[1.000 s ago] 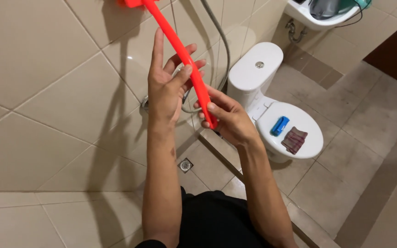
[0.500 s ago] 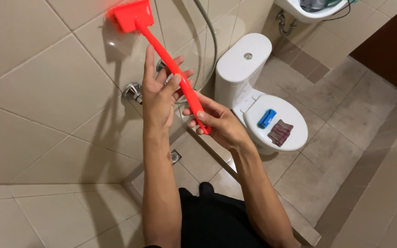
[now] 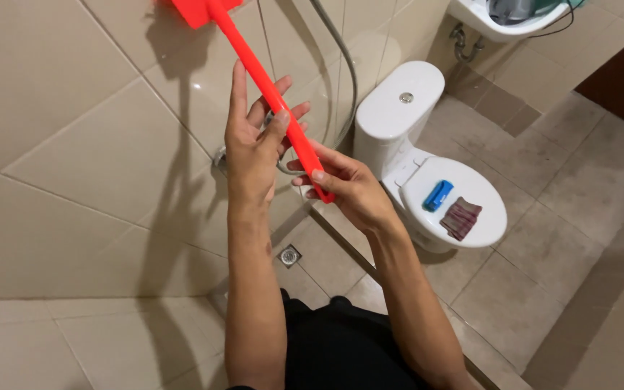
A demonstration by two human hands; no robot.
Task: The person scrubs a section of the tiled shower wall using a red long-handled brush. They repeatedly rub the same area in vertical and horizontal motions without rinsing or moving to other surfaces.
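Note:
A long red-orange brush handle (image 3: 268,90) runs from the top of the view down to my hands, and its flat red head (image 3: 195,9) rests against the beige wall tiles at the top edge. My right hand (image 3: 351,189) grips the lower end of the handle. Higher up the shaft is my left hand (image 3: 252,144), thumb and fingers loosely wrapped around it, index finger stretched up along the wall side.
A white toilet (image 3: 416,155) stands to the right, lid down, with a blue object (image 3: 438,195) and a dark folded cloth (image 3: 460,217) on the lid. A shower hose (image 3: 348,65) hangs on the wall. A floor drain (image 3: 289,255) lies below. A white sink (image 3: 496,22) is at top right.
The brush head has shifted up and left along the wall, now partly out of view. Both hands keep hold of the handle and have moved slightly with it.

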